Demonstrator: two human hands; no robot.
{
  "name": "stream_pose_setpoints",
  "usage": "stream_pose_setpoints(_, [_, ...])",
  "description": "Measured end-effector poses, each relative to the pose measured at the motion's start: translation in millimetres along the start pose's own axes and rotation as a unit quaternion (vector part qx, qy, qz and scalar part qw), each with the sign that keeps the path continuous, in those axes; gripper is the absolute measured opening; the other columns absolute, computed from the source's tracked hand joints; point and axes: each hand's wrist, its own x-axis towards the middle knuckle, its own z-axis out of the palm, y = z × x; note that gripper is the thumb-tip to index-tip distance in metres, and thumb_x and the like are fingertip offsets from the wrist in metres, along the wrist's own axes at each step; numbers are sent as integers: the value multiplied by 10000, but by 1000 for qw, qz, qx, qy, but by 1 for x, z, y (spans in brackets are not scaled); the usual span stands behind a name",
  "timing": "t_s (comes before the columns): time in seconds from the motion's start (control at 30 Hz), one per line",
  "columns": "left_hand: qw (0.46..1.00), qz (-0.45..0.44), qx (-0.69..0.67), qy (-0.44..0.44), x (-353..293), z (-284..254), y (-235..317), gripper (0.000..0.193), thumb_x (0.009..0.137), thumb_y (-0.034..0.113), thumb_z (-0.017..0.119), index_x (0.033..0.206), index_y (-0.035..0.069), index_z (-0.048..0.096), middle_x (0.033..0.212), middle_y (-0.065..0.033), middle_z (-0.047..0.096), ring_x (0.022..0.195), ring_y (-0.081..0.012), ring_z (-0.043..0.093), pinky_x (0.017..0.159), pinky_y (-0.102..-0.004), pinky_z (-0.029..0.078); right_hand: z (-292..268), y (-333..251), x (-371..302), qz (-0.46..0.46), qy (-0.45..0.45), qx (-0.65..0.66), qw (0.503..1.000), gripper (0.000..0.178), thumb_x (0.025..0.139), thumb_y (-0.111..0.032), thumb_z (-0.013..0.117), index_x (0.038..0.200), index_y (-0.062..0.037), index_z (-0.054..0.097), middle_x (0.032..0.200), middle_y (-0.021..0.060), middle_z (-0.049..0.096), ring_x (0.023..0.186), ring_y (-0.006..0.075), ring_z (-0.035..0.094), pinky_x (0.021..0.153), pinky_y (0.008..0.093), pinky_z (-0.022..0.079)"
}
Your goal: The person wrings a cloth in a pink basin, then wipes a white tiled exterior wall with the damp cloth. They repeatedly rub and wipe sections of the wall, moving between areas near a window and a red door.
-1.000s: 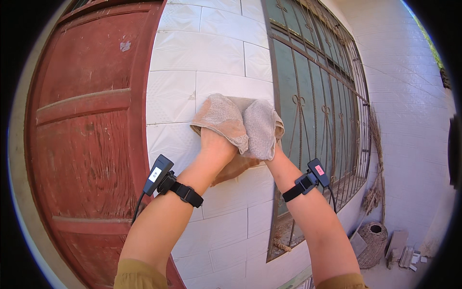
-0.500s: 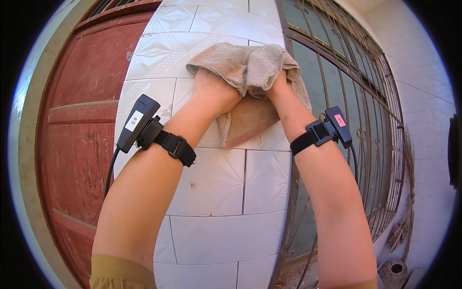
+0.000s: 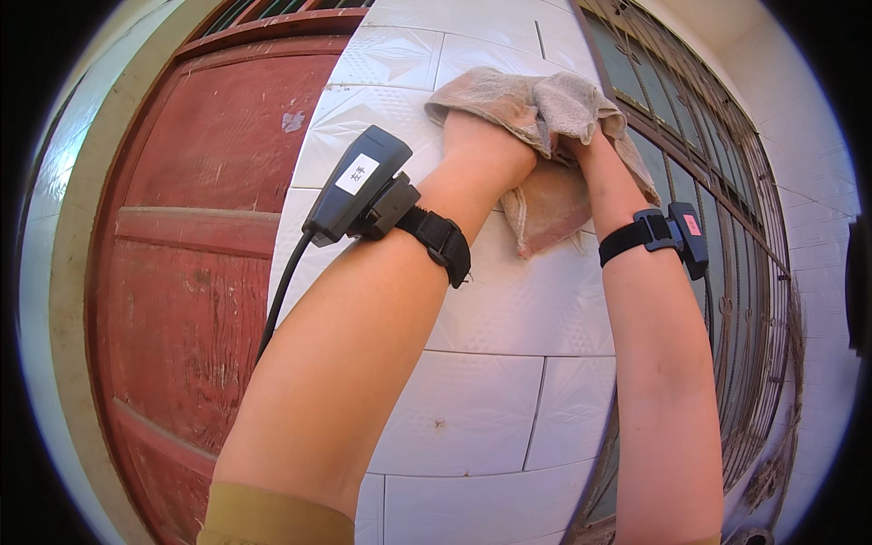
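Observation:
A worn grey-beige cloth, brownish in places, lies against the white tiled wall. Its upper part folds over both hands and a pointed corner hangs below. My left hand holds the cloth from the left, its fingers tucked under the fabric. Close beside it, my right hand grips the bunched right part of the same cloth; those fingers are hidden too. Both arms reach up and forward.
Left of the tiles stands a red wooden door with scuffed paint. To the right is a window with rusty metal bars. Black straps with small boxes sit on both forearms, and a cable hangs from the left box.
Both hands and the cloth have moved upward along the tiles. The view has shifted, so the door shows more and the hands appear further right in the picture.

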Motion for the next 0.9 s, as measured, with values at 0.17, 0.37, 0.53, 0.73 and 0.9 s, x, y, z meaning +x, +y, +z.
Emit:
stream_pose_setpoints(0.17, [999, -41, -7, 4, -22, -14, -11, 373, 968, 329, 485, 1258, 175, 662, 1326, -108, 632, 1275, -322, 537, 1059, -464, 408, 6, -30, 12, 15, 101, 64, 993, 432, 371, -280, 807, 726, -47, 730, 784, 212, 679, 817, 434, 656, 758, 483, 529])
stream_pose_setpoints(0.37, [997, -75, 22, -10, -25, -12, 0, 350, 975, 309, 469, 1220, 166, 674, 1259, -130, 661, 1195, -351, 583, 997, -467, 454, 30, -29, 45, 80, -82, 22, 993, 600, 837, -435, 653, 1343, -113, 627, 1447, 176, 552, 1335, 332, 523, 1095, 394, 436])
stream_pose_setpoints(0.53, [999, -44, -10, -7, -52, -13, -28, 350, 955, 239, 500, 1249, 106, 635, 1329, -179, 602, 1232, -383, 539, 1008, -474, 442, 34, -70, 40, 89, 5, 246, 965, 703, 863, -514, 636, 1430, -105, 560, 1540, 168, 459, 1409, 331, 450, 1146, 382, 388])
stream_pose_setpoints(0.73, [997, 44, -1, 60, -128, -87, -40, 403, 898, 281, 602, 1221, 39, 591, 1205, -240, 596, 1110, -425, 562, 953, -492, 458, -56, -167, -29, 29, 61, 398, 915, 564, 932, -439, 538, 1326, -47, 630, 1445, 195, 551, 1344, 352, 509, 1108, 403, 417])
stream_pose_setpoints(0.9, [998, 50, -10, 45, -171, -135, -2, 418, 859, 341, 661, 1162, 55, 621, 1139, -186, 623, 1076, -399, 566, 923, -492, 468, -77, -199, -91, 50, 73, 349, 933, 467, 929, -349, 554, 1284, -62, 653, 1389, 198, 592, 1291, 374, 543, 1084, 441, 435])
